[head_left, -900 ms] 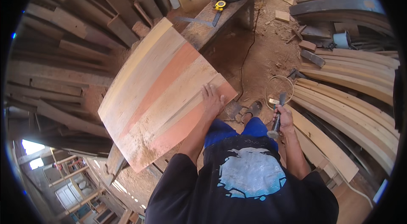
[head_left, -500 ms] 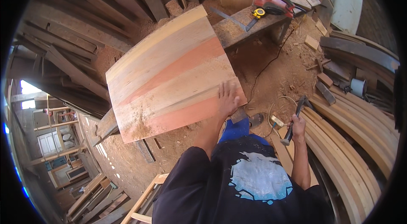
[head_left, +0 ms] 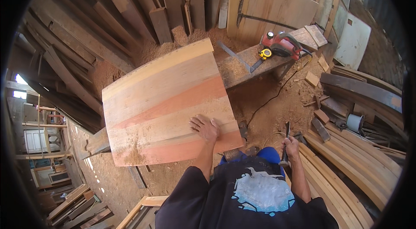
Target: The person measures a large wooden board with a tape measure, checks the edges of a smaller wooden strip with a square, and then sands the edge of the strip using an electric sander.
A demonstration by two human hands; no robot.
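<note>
My left hand (head_left: 205,129) lies palm down with spread fingers on a wide wooden panel (head_left: 169,94). The panel is made of joined pale and reddish boards, with sawdust scattered over its near part. On the right, my right hand (head_left: 291,146) is closed around a dark, slender hand tool (head_left: 284,157), held roughly upright beside my body. One end of it sticks up narrow above the fist, and a blunt grey end shows below. Its exact kind is unclear.
Beyond the panel, a bench (head_left: 242,73) carries a red electric planer (head_left: 281,46), a yellow tape measure (head_left: 265,54) and a metal square (head_left: 236,57). A black cord (head_left: 277,94) trails over the sawdust-covered floor. Long planks (head_left: 338,177) are stacked at right; boards (head_left: 125,3) lean at the far left.
My left hand has slid left across the panel, away from its right edge. My right hand, still gripping the tool, has moved slightly left and down in view. The view has shifted.
</note>
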